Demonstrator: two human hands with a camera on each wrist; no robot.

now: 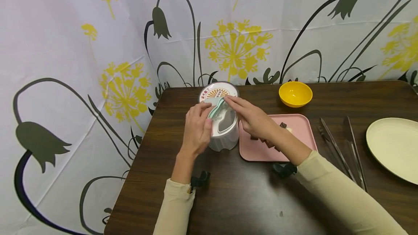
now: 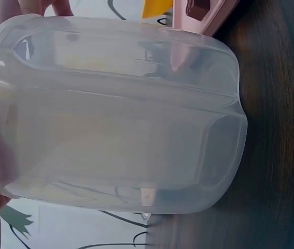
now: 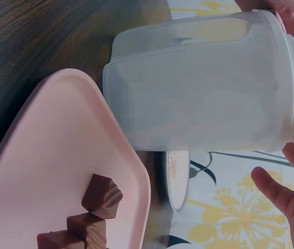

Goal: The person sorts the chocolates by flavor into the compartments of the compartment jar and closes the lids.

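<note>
A translucent plastic canister (image 1: 224, 141) stands upright on the table, its lid's mint-green flap (image 1: 216, 108) tilted up over a grey opening. My left hand (image 1: 197, 128) grips the left side of the lid, thumb toward me and fingers over the far side. From the right, my right hand (image 1: 253, 117) reaches across with fairly straight fingers, fingertips at the flap's upper end. The right wrist view shows my right fingers (image 3: 274, 189) spread beside the canister's rim. Frosted walls of the canister (image 2: 121, 129) fill the left wrist view.
Right of the canister lies a pink tray (image 1: 302, 122) with chocolate pieces (image 3: 102, 196). Behind the canister is a round patterned plate (image 1: 209, 91). A yellow bowl (image 1: 295, 95), metal tongs (image 1: 339, 151) and a cream plate (image 1: 393, 144) are farther right. A printed curtain (image 1: 196, 28) hangs behind.
</note>
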